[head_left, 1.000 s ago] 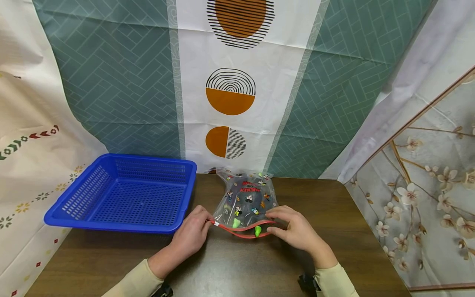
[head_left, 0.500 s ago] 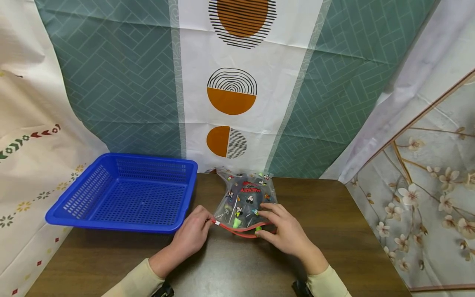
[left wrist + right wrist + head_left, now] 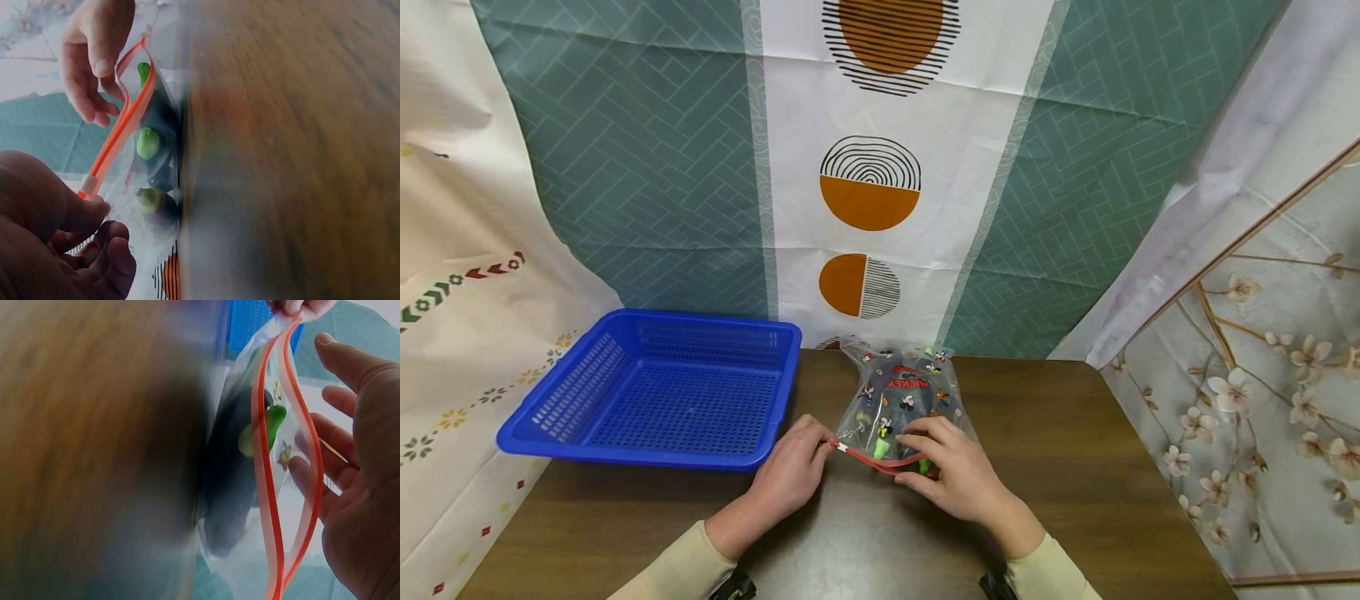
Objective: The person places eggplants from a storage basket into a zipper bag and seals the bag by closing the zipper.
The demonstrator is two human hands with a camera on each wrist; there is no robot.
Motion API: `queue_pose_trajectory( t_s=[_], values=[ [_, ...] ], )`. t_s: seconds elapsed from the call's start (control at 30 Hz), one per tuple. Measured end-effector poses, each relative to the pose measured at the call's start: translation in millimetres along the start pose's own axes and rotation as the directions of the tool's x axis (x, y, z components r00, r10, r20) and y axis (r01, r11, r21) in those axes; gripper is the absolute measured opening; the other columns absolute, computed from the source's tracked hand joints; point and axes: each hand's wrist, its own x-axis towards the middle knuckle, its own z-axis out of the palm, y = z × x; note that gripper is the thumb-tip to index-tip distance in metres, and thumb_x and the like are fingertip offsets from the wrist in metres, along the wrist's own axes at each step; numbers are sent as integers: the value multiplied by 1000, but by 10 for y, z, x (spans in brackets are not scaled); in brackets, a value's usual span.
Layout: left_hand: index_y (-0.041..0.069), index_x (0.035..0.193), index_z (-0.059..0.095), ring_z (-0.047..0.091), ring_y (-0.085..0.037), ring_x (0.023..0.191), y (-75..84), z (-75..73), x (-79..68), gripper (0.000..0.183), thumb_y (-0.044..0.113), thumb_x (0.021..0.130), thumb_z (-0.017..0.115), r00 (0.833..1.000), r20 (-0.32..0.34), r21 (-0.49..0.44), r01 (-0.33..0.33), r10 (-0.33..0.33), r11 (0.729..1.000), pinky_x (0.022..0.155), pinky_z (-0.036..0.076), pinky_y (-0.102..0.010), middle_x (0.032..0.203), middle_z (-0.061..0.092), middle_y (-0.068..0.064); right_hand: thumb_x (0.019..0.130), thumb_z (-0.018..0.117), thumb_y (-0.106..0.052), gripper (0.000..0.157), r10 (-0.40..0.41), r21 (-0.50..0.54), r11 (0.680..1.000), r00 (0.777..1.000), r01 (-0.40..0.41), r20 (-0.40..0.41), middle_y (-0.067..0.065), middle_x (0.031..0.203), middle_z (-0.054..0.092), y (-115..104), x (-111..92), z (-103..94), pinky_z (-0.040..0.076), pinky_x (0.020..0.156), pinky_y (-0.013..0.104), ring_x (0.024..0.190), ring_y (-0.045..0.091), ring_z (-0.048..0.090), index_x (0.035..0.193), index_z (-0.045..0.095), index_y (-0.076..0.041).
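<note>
A clear zip bag [image 3: 904, 402] with printed cartoon figures lies on the table, its red-edged mouth toward me and parted. Inside are several dark eggplants [image 3: 232, 469] with green stems [image 3: 148, 144]. My left hand [image 3: 792, 464] pinches the mouth's left corner, right at the white slider [image 3: 89, 185]. Over the right part of the mouth is my right hand [image 3: 958, 473], fingers loosely bent and thumb spread apart. In the right wrist view, its fingertips reach behind the red zip strip [image 3: 310, 434], while the thumb stays off the bag.
To the left of the bag, a blue plastic basket [image 3: 752, 457] with slotted walls stands on the brown wooden table [image 3: 1060, 500]. Patterned cloth [image 3: 865, 108] hangs behind the table and along both sides.
My right hand has moved left along the bag's mouth, from its right end toward the middle, and now covers part of the opening. My left hand keeps its pinch on the left corner.
</note>
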Motion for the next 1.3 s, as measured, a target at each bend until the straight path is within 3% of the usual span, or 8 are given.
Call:
queue_pose_trajectory(
  t_s=[0.23,0.67,0.93,1.3],
  values=[
    [15,94,76,68,-17,91,13,-8,1,13,4,100,80,1000,6,-8,25,-25,1000,80,59,-41,96,65,5,95,92,-35,44,-42,28,999,999,42,-13,-7,122,72,-79,143,74,60,87,34,112,12,69,132,79,-15],
    [15,93,75,65,-15,87,24,-18,11,13,6,102,78,998,33,-13,61,-61,998,76,56,-38,94,63,7,92,94,-34,37,-46,22,999,999,47,-16,-5,112,76,-190,432,268,62,83,34,103,12,72,122,83,-14],
    [15,94,76,62,-13,84,25,-8,14,11,9,103,79,997,41,-14,64,-64,998,74,55,-37,93,62,7,94,93,-30,31,-45,37,998,999,45,-7,-2,105,76,-204,516,392,60,76,32,95,10,71,120,84,-15],
    [14,93,75,62,-13,85,20,-10,13,12,7,103,79,997,39,-15,64,-64,998,75,54,-37,92,62,7,91,96,-29,25,-91,-25,996,994,89,-63,-7,101,74,-209,614,520,59,74,30,91,11,70,109,85,-17]
  ],
)
